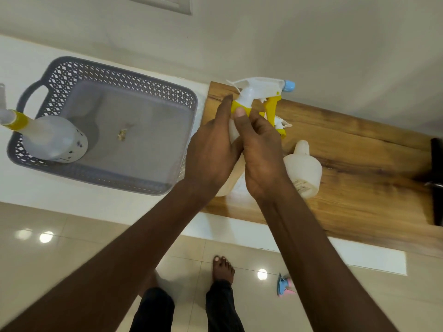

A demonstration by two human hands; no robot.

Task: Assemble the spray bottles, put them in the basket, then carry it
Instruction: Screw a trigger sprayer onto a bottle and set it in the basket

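Three white spray bottles are visible: one stands in the grey basket [100,125] at its left end, one capless bottle [303,168] stands on the wooden board [359,164], and one held bottle [233,173] is upright over the board's left edge. The left hand [211,149] wraps the held bottle's body while the right hand [261,152] pinches its yellow collar [239,107]. Its trigger head [261,88] lies crosswise, blue nozzle pointing right; a second loose trigger head [280,127] lies behind the hands.

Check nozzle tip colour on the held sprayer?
Light blue nozzle tip; head view shows it.
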